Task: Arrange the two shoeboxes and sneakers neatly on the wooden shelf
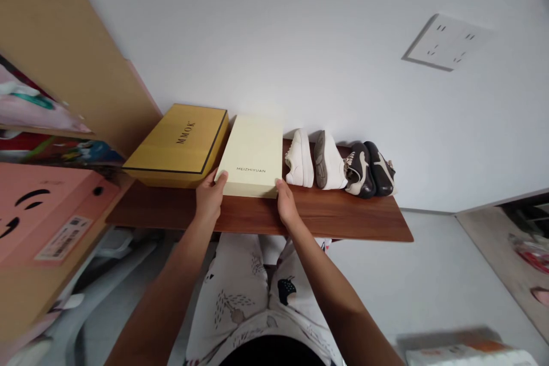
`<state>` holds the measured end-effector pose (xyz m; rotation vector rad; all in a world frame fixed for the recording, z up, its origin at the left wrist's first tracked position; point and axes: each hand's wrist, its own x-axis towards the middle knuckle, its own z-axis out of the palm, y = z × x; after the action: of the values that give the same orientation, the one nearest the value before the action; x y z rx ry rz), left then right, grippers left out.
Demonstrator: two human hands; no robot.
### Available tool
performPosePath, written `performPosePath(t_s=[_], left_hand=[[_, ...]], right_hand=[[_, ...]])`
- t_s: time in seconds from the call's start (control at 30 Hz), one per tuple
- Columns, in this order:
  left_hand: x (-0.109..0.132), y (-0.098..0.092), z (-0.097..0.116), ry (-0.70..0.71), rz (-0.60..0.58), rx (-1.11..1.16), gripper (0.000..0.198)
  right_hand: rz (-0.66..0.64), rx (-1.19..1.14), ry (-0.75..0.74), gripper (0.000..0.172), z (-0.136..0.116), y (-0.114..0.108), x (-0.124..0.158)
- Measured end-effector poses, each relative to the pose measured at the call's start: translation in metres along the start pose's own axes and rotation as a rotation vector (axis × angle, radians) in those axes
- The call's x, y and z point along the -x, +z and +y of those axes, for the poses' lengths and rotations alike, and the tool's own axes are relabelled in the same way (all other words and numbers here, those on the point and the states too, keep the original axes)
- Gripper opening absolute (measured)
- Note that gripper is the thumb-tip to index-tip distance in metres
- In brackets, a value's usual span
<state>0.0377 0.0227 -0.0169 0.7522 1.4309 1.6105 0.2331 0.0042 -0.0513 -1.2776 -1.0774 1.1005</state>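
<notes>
Bare forearms [158,309] reach over a wooden shelf [343,220]; left hand [209,197] and right hand [286,203] seemingly clamp a cream shoebox [253,154] on it, between a yellow box [178,146] and white sneakers [302,159], beneath a white wall [300,40].

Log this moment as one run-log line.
left hand: holds cream MEIZHIYUAN box, near corner | right hand: holds same box, opposite corner | beside box: yellow MMOK box, white sneakers | under: wooden shelf

Shoebox [253,154] between another box [178,146] and sneakers [328,160] (all on a shelf [343,218])
</notes>
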Motion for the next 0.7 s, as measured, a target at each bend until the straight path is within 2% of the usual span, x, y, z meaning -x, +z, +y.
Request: performPosePath(t_s=[0.17,0.4,0.5,0.6,0.7], left_hand=[[-0.006,0.0,-0.004,0.03,-0.009,-0.042,0.053],[-0.007,0.006,0.001,0.058,0.003,-0.073,0.042],[-0.003,0.004,0.004,0.082,0.008,-0.116,0.04],[0.014,-0.003,0.004,0.119,0.031,-0.221,0.043],[0.049,-0.011,-0.002,0.201,0.071,-0.273,0.052]], right_hand=[[0.031,-0.015,0.059,0.072,0.002,0.002,-0.003],[0.021,-0.025,0.027,0.073,-0.004,0.005,-0.008],[0.005,-0.029,0.006,0.074,-0.009,0.003,0.0],[0.028,-0.042,-0.003,0.07,-0.011,-0.011,0.021],[0.091,-0.1,-0.053,0.062,-0.009,-0.047,0.045]])
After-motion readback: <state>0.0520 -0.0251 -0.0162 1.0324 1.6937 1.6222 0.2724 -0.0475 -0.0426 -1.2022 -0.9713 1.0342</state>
